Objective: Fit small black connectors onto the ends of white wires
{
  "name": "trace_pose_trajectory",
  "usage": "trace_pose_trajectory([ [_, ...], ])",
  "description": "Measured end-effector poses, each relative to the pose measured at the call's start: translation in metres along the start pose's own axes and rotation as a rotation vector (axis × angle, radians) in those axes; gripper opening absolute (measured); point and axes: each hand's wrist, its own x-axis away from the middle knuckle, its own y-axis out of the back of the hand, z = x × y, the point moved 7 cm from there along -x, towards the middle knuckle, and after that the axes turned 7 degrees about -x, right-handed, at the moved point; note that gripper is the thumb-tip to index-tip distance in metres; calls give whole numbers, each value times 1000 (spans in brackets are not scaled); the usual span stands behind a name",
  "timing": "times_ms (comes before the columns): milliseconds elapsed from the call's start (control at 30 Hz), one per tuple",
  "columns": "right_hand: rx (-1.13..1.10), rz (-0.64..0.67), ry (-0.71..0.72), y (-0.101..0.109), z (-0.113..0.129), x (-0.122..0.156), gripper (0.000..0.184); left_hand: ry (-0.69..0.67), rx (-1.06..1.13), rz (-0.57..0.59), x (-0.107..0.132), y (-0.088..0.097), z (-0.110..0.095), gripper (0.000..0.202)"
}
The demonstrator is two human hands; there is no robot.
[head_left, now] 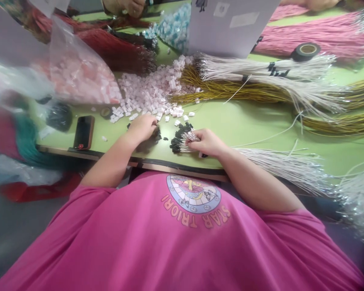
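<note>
My left hand [143, 127] is closed, fingertips together, over a small heap of black plastic pieces [155, 136] near the table's front edge. Whatever is between those fingertips is too small to make out. To the right, my right hand [208, 142] is wrapped round a bundle of white wires [273, 163] with shiny metal tips by the fingers. Black connector pieces [178, 139] cluster at the bundle's left end, just beyond the hand. A single black piece [165, 138] lies on the green table between the two hands.
Loose white connectors [157, 89] are piled behind my hands. A phone [84, 132] and a bag of pink-white pieces [81, 68] are at left. White wires [230, 68], yellow wires [255, 93] and a tape roll [305, 51] lie at back right. A person's hand [130, 6] shows opposite.
</note>
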Motion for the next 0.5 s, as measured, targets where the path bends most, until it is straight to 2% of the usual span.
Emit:
trace_pose_trajectory([
  [67, -7, -5, 1, 0, 0, 0, 12, 18, 103, 25, 11, 3, -12, 23],
  [133, -7, -9, 14, 0, 0, 0, 14, -4, 305, 146, 25, -3, -32, 31],
  [233, -8, -26, 21, 0, 0, 0, 18, 7, 623, 326, 44, -25, -58, 20],
  [367, -19, -100, 39, 4, 0, 1, 14, 150, 957, 315, 50, -51, -60, 14],
  [500, -42, -136, 42, 4, 1, 2, 12, 211, 1130, 289, 49, -62, -55, 16],
])
